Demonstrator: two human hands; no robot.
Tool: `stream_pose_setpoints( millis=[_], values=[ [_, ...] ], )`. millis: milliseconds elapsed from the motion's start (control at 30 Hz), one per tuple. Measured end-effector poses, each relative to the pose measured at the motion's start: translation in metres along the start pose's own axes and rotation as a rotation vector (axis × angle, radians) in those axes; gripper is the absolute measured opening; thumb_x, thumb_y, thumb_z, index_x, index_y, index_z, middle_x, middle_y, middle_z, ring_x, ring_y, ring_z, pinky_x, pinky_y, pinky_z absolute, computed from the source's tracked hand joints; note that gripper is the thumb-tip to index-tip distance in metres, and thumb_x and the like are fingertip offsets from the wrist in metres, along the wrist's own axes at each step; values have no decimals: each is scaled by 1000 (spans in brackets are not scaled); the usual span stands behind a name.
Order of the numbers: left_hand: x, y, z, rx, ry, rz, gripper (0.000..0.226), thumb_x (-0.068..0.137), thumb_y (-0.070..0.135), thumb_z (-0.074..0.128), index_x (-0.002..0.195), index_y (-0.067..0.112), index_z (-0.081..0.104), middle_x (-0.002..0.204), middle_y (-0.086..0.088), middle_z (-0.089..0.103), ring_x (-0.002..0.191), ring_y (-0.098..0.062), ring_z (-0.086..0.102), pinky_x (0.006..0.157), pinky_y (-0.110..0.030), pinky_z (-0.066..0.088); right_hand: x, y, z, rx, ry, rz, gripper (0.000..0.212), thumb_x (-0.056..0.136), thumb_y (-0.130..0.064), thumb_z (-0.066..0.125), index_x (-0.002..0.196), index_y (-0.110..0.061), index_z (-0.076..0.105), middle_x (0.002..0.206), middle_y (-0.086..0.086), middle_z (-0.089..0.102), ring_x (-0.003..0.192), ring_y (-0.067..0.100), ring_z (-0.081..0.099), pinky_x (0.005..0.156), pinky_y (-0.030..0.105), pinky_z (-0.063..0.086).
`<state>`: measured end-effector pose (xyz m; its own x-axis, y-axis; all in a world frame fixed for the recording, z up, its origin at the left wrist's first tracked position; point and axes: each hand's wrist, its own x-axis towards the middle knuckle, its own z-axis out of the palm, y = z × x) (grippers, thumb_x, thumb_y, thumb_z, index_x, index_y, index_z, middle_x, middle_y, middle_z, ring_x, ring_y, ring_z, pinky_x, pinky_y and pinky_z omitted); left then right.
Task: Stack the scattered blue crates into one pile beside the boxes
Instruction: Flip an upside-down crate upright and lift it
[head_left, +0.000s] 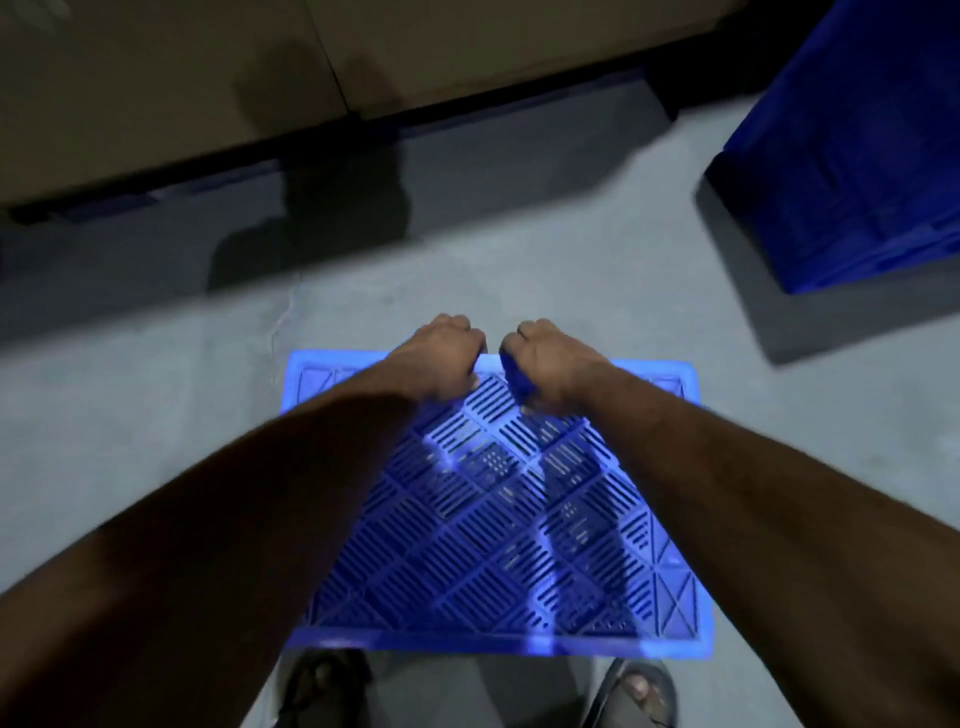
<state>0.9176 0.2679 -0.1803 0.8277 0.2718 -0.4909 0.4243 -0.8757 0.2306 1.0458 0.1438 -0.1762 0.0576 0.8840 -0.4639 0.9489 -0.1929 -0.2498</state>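
Observation:
A blue crate (519, 530) with a slotted lattice face lies in front of me over the grey floor, its far edge under my hands. My left hand (441, 358) grips that far rim with curled fingers. Close beside it, my right hand (540, 364) grips the same rim. Both forearms reach out over the crate. A pile of blue crates (857, 156) stands at the upper right. Brown cardboard boxes (208, 78) line the back.
The boxes rest on a low blue pallet (156, 195) at the back left. Grey floor (156, 389) spreads to the left and between the held crate and the pile. My sandalled feet (636, 691) show at the bottom edge.

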Motion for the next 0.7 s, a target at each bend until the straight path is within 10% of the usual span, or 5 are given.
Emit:
stream_pose_setpoints(
  millis=[433,567,700],
  values=[
    [-197,97,-31,-61,184,102,38,61,22,75,94,10,60,78,-13,67,71,-33,68,54,-35,56,-173,-95,-52,-38,-49,-121,43,78,-13,65,118,-26,58,103,1,64,91,28,65,61,37,52],
    [-212,110,11,-50,227,133,16,76,23,49,88,17,58,79,-5,62,75,-30,65,48,-37,52,-196,-112,-19,-109,-8,-147,29,67,-12,48,86,-19,68,70,3,61,58,28,61,39,27,30],
    [-206,115,28,-133,227,113,17,84,26,46,91,19,61,84,-5,60,84,-31,62,52,-36,52,-198,-102,-3,-54,66,-79,34,75,-18,38,93,-18,67,76,6,59,63,31,60,41,28,28]
  ],
)
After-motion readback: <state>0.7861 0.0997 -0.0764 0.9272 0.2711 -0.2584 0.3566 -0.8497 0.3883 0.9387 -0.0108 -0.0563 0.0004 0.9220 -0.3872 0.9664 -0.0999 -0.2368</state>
